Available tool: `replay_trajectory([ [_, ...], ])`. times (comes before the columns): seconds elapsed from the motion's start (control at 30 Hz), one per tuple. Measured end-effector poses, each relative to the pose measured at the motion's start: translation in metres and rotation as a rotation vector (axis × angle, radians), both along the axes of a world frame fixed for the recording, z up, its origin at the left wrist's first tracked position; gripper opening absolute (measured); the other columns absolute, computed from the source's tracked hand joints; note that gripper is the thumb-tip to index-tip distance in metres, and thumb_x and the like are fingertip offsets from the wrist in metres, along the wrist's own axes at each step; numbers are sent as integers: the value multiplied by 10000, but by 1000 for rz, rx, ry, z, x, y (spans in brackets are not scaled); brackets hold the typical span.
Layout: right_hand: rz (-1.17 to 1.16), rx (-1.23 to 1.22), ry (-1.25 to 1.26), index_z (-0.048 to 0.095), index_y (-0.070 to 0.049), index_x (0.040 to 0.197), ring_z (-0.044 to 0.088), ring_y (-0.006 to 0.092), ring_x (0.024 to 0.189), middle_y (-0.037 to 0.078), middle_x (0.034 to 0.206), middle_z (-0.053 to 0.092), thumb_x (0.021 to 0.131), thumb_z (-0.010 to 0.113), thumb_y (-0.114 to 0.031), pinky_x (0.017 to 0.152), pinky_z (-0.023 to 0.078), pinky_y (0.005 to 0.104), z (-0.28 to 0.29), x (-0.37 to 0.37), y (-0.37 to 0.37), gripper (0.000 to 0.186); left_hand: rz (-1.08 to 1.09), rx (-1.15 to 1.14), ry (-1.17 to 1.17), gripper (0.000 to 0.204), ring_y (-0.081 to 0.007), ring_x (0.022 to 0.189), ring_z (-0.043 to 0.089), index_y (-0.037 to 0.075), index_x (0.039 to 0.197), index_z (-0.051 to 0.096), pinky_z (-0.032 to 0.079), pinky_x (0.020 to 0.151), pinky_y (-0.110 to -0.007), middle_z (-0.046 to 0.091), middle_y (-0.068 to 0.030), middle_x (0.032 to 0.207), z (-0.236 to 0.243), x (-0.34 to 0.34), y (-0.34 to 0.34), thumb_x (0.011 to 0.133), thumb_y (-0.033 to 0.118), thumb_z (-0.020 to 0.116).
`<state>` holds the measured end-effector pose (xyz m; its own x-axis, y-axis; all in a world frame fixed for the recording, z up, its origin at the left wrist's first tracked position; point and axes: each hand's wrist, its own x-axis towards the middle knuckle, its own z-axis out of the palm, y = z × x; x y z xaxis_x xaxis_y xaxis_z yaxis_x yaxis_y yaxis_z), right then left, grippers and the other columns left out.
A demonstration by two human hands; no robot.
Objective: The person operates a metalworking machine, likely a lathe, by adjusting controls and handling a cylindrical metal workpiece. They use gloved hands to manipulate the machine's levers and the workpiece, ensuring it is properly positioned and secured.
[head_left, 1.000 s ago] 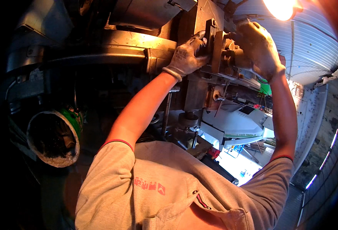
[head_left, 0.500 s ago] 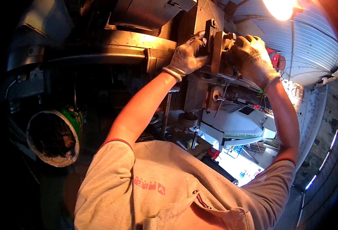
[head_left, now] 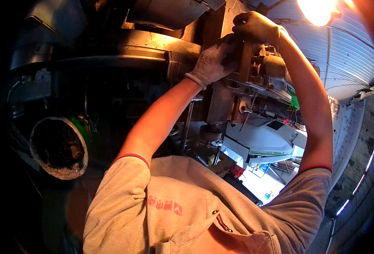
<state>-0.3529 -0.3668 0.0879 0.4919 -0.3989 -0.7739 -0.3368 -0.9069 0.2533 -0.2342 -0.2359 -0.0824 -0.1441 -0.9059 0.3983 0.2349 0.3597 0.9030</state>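
Observation:
My left hand (head_left: 212, 64), in a grey-white knit glove, has its fingers in shadow, bent round the near side of a dark metal block (head_left: 234, 55). Above it, my gloved right hand (head_left: 257, 27) reaches over the block's top end with its fingers curled down. Whatever lies between those right fingers is hidden in shadow. Close to the right of the block stands an upright metal plate (head_left: 245, 61), part of a machine's clamping assembly. Bolt heads (head_left: 258, 67) stick out from its right side, below my right wrist.
A bright lamp (head_left: 316, 10) glows at the upper right. Dark machine parts and a long curved metal housing (head_left: 153, 41) run along the upper left. At the left hangs a round open tub (head_left: 59, 148) with a pale rim. A white machine cover (head_left: 267, 142) shows beyond the carriage.
My right hand has left the bolts on the plate's right side and moved up and left over the block. My left hand's fingers, spread before, are now bent against it.

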Motion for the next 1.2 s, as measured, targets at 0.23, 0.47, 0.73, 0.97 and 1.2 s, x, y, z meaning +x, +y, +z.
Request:
replay_trajectory([
  [0.23, -16, 83, -295, 709, -47, 1010, 668, 309, 1025, 133, 1127, 679, 748, 723, -41, 908, 558, 328, -7, -37, -11, 262, 13, -96, -36, 442, -383, 1081, 639, 37, 1125, 591, 542, 905, -442, 579, -200, 1329, 2, 4, -5, 750, 180, 774],
  [0.47, -85, 57, -191, 718, -61, 977, 664, 305, 1034, 125, 1111, 682, 693, 732, -30, 908, 558, 344, -7, -27, -7, 286, 11, -44, -22, 499, -382, 1107, 619, 26, 1169, 602, 523, 931, -437, 632, -205, 1212, -2, -1, -1, 735, 180, 796],
  [0.73, -180, 150, -290, 727, -83, 947, 660, 308, 982, 99, 1013, 692, 635, 776, -100, 881, 556, 357, 0, -29, -5, 316, 2, -84, 23, 512, -372, 1202, 578, 77, 1203, 597, 487, 1009, -433, 545, -160, 1384, -6, -6, -4, 747, 224, 779],
  [0.97, -337, 187, -196, 721, -74, 948, 661, 309, 964, 101, 1007, 695, 634, 770, -98, 892, 551, 362, 2, -23, -8, 318, -84, -3, 71, 716, -363, 1237, 561, 94, 1375, 494, 466, 1043, -431, 548, -180, 1377, -5, 8, -4, 754, 293, 788],
  [1.2, -314, 151, -481, 702, -60, 1012, 662, 339, 996, 124, 1030, 699, 674, 760, -144, 917, 547, 355, -10, -76, -18, 353, -97, 107, 96, 755, -378, 1216, 571, 95, 1392, 458, 466, 1037, -432, 581, -202, 1308, -2, 5, 4, 756, 325, 795],
])
